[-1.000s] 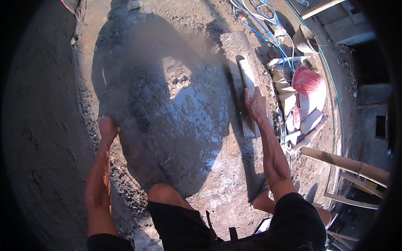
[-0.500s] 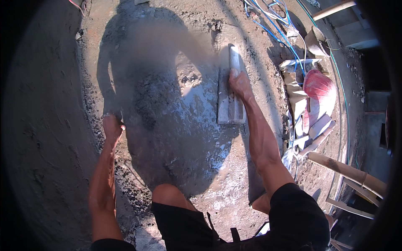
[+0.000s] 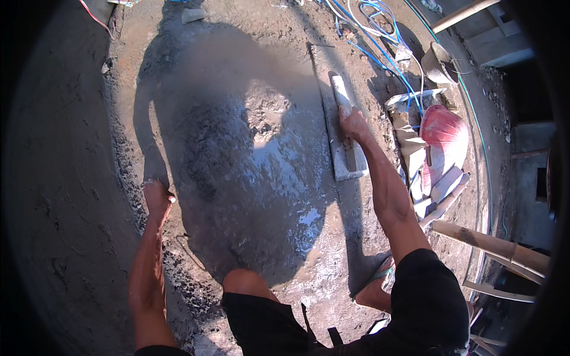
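In my right hand (image 3: pixel 355 126) is the handle of a long, cement-coated plastering float (image 3: pixel 349 171). The float lies along the right side of a patch of wet grey mortar (image 3: pixel 261 196). A thin straight line in the mortar runs along its left edge. My left hand (image 3: pixel 157 199) is a fist at the patch's left side, beside the rough edge of a smooth grey surface. A small pale bit shows at that fist; whatever it holds, if anything, is hidden. My shadow covers much of the mortar.
On the right lie blue and white cables (image 3: pixel 386 26), a bucket (image 3: pixel 439 64), a red-and-white sack or shell-like thing (image 3: pixel 444 133) and broken boards. Bamboo poles (image 3: pixel 493 243) stick in at lower right. A pale block (image 3: pixel 193 15) sits at the far side.
My right hand has moved the float to the right and slightly nearer, tilting it a little. My left fist sits slightly lower in the picture. More of my right foot shows.
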`<state>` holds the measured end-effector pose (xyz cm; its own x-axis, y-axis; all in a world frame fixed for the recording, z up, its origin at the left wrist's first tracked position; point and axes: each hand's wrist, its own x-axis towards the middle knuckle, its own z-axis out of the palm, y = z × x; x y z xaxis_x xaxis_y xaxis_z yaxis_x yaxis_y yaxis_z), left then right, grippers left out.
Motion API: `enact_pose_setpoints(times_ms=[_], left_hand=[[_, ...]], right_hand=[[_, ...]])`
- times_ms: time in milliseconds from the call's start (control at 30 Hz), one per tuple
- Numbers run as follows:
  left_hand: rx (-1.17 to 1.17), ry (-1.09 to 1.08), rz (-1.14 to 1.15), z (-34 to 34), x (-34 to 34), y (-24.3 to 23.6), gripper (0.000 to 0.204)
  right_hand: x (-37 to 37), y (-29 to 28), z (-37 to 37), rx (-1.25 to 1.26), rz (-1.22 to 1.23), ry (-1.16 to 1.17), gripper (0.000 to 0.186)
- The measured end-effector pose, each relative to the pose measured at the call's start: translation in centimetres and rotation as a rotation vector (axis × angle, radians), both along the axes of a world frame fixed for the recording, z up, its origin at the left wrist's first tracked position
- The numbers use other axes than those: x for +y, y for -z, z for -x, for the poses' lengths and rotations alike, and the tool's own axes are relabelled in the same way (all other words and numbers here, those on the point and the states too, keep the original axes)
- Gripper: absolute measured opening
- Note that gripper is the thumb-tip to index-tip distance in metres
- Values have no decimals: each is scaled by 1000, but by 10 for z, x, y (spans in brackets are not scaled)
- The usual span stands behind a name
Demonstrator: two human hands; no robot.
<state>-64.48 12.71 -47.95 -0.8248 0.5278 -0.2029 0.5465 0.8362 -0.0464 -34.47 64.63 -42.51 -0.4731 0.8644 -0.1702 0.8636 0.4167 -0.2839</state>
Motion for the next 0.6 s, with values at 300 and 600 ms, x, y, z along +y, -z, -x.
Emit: enact_pose_setpoints(times_ms=[300,600], left_hand=[[-51,8,1,-10,5,-17,44],[-14,41,-33,-8,0,-16,66]], right_hand=[[-59,7,-115,-100,93,137,64],[9,27,-3,36,136,174,74]])
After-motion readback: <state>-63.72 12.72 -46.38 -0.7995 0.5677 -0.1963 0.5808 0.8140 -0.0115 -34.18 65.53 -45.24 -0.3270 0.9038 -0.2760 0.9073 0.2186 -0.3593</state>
